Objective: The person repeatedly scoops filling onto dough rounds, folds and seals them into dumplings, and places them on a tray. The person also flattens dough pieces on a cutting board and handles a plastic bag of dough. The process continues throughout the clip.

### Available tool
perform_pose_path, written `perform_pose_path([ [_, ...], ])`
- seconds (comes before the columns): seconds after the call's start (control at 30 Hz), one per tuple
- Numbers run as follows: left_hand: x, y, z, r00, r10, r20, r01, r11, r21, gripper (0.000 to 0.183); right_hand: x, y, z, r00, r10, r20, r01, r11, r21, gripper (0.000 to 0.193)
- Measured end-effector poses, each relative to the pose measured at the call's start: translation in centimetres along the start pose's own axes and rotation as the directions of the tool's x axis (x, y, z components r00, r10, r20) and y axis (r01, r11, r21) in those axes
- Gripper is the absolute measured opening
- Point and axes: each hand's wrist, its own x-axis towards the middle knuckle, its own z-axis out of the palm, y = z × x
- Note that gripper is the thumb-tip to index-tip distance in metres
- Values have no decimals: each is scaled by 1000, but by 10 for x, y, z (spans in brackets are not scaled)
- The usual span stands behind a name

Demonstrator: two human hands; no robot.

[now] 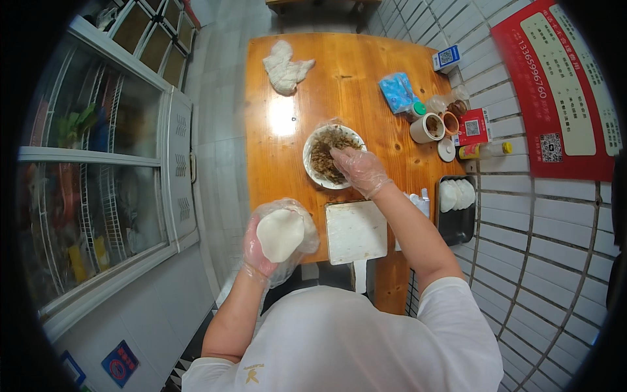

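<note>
My left hand [255,250], in a clear plastic glove, holds up a round, flat dough wrapper [281,236] near the table's front-left edge. Loose glove plastic spreads around the wrapper's right side. In the middle of the table is a white bowl [308,171] of dark brown, chopped filling [321,155]. My right hand [359,168], gloved too, reaches over the bowl's right rim with its fingers drawn together in the filling. The fingertips are partly hidden there. A white rectangular board [356,232] lies just below the bowl.
A crumpled white cloth [286,68] lies at the far left. On the right are a blue packet [396,91], jars [426,129], a yellow-capped bottle [486,150] and a black tray [456,227] holding white dough rounds [456,195]. A glass-door fridge [98,153] stands left, a tiled wall right.
</note>
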Motion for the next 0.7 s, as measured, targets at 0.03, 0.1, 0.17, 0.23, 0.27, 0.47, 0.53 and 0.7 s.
perform_pose_path([
  [0.03,0,3,-3,1000,4,-18,-4,1000,-5,64,-1,0,-1,994,7,105,-3,999,-41,24],
  [0.1,-1,9,-10,1000,5,4,-5,999,-34,59,-8,2,-5,930,38,366,8,993,-122,24],
  [0.17,-1,13,-17,996,14,91,-5,995,-95,55,-17,7,-8,978,-45,202,64,994,-84,27],
  [0.23,0,15,-21,996,38,80,-32,997,-72,52,-23,11,-8,990,-59,128,66,997,-47,29],
  [0.27,2,16,-23,996,48,77,-44,998,-55,51,-25,11,-7,994,-53,93,56,998,-29,30],
  [0.47,6,16,-28,990,139,-2,-139,990,-26,52,-36,18,-6,992,123,-9,-121,984,129,24],
  [0.53,5,18,-26,995,90,51,-86,994,-72,54,-39,26,-4,961,212,-177,-179,966,187,23],
  [0.7,3,17,-16,993,57,99,-45,992,-115,58,-41,33,24,645,725,241,-614,304,729,26],
])
